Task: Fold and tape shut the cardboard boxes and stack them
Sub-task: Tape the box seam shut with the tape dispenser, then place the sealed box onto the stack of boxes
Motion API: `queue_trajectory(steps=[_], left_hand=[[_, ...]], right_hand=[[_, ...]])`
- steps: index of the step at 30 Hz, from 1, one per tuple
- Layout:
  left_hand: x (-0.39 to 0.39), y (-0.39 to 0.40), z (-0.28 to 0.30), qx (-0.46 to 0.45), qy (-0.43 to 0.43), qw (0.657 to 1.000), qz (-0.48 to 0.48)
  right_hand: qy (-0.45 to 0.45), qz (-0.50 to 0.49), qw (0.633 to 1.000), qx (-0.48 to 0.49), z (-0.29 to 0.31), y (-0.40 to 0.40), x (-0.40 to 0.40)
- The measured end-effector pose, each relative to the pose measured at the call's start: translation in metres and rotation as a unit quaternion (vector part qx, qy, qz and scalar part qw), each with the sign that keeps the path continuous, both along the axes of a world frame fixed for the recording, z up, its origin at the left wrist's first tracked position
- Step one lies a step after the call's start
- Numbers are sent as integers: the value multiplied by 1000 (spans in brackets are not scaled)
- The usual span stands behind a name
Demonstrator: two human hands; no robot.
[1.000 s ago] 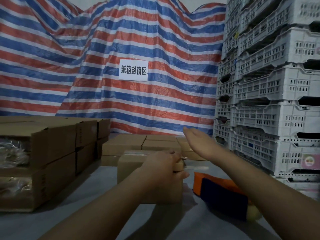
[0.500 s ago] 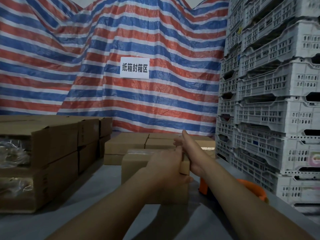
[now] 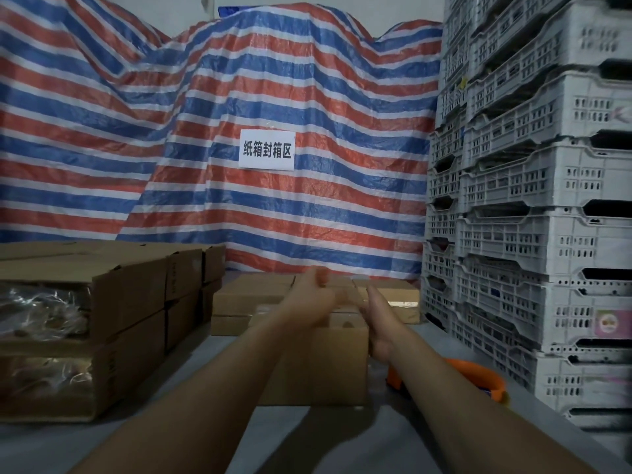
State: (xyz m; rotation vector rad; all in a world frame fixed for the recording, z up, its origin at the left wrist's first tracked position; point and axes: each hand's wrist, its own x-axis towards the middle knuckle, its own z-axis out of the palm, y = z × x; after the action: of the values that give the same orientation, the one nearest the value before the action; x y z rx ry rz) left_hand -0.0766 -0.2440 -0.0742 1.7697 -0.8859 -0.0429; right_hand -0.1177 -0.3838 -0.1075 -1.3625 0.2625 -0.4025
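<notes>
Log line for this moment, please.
left hand on box top | right hand flat against box right side | tape dispenser idle

Crate stack [image 3: 533, 213] walls the right; cartons [image 3: 102, 302] crowd the left.

A big striped sheet [image 3: 273, 107] in red, blue and white hangs at the back. A white paper sign [image 3: 267, 149] with black writing is stuck on it. On the right, grey plastic crates [image 3: 547, 186] with little holes are piled high. The grey table [image 3: 191, 436] is below.
</notes>
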Motion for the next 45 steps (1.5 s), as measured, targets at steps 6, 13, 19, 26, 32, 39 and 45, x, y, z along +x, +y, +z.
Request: queue_trajectory(steps=[6,13,19,26,32,39,45], left_hand=[[19,50,-12,-152,-9,980,128],[23,64,-75,-80,39,986,139],[29,67,-92,-125,118,979,113],[30,56,-76,-151,67,980,114],[28,-15,9,-204,15,974,99],[35,-130,21,-153,103,982,31],[60,-178,-28,-48,291,954,-44]], right_hand=[[-28,-138,976,-167,-3,5,-16],[15,-58,974,-220,-47,31,-39],[13,-47,967,-250,-56,29,-41],[-14,-123,961,-246,-35,22,-35],[-84,-214,937,-262,45,-42,-44],[4,-289,922,-257,59,-143,-45],[204,-248,908,-269,22,-202,-28]])
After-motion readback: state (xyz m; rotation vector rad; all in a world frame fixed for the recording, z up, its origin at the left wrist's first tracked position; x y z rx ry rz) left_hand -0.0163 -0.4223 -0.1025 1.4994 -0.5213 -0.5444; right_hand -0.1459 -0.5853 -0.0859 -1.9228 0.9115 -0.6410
